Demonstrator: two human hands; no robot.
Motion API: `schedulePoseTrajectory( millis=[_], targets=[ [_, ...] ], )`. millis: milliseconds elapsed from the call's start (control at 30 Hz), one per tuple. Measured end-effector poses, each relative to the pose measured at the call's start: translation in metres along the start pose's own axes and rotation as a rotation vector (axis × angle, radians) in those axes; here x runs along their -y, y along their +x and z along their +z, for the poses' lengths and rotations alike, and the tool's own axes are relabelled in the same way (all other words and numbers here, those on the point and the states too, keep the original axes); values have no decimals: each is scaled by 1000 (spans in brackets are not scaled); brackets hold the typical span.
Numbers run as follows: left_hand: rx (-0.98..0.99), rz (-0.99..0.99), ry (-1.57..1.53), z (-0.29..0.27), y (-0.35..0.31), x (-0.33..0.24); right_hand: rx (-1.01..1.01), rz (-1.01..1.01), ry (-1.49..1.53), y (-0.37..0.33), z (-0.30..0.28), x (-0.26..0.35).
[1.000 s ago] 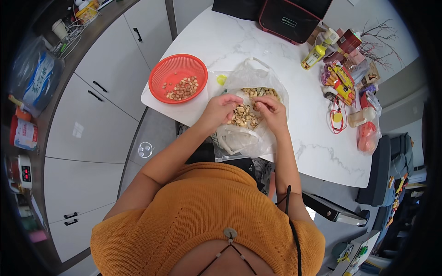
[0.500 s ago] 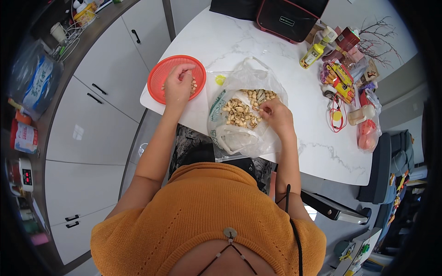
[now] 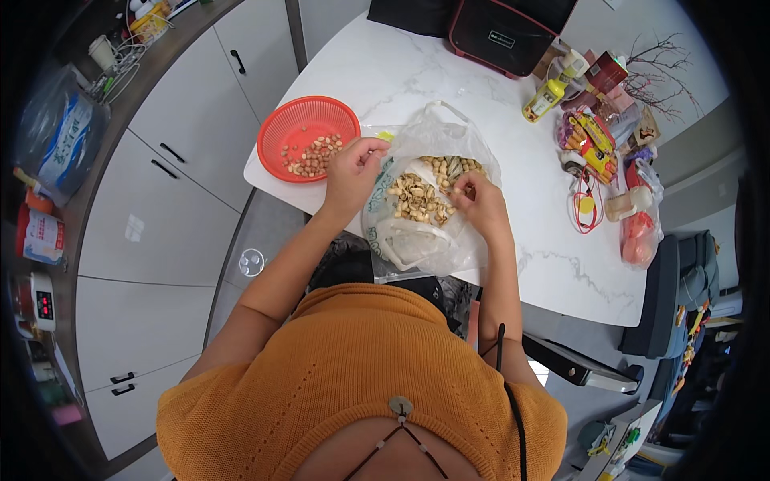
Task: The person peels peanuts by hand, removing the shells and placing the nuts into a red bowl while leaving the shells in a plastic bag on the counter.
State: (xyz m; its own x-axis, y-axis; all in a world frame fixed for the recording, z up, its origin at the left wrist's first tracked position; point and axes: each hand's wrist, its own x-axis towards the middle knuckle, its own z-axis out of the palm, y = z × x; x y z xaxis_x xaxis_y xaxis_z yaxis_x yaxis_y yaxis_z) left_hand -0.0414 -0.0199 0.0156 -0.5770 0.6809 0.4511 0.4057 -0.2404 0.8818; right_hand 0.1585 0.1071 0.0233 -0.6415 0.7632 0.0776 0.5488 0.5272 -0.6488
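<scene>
A red plastic colander [image 3: 274, 120] holds shelled peanut kernels [image 3: 318, 156]. To its right lies an open white plastic bag [image 3: 425, 240] with empty peanut shells [image 3: 413, 196] in front and whole unshelled peanuts [image 3: 441, 167] behind. My left hand [image 3: 353, 178] is between the colander and the bag, its fingers drawn together; whatever they hold, if anything, is hidden. Over the right side of the bag, my right hand [image 3: 485, 207] has thumb and fingers pinched on what looks like a peanut beside the shells.
The white marble-patterned table [image 3: 561, 240] carries a black and red boxy appliance [image 3: 509, 36] at the back. On its right stand a yellow bottle [image 3: 545, 100], snack packs [image 3: 589, 140], a red cord [image 3: 589, 210] and a bag with red items [image 3: 639, 236]. White cabinets [image 3: 160, 208] are on the left.
My left hand has left the colander and moved right to the bag's left edge, uncovering the kernels. My right hand has stayed almost in place over the bag.
</scene>
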Motion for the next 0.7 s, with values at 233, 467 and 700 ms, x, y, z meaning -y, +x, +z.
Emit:
schedulePoseTrajectory(
  millis=[233, 467, 700],
  targets=[
    [154, -55, -52, 17, -10, 1, 46, -85, 921, 6, 9, 8],
    [354, -95, -54, 34, -20, -4, 77, -108, 1031, -1, 39, 8],
    [316, -156, -92, 37, -22, -7, 108, -96, 1038, -1, 42, 7]
  ],
)
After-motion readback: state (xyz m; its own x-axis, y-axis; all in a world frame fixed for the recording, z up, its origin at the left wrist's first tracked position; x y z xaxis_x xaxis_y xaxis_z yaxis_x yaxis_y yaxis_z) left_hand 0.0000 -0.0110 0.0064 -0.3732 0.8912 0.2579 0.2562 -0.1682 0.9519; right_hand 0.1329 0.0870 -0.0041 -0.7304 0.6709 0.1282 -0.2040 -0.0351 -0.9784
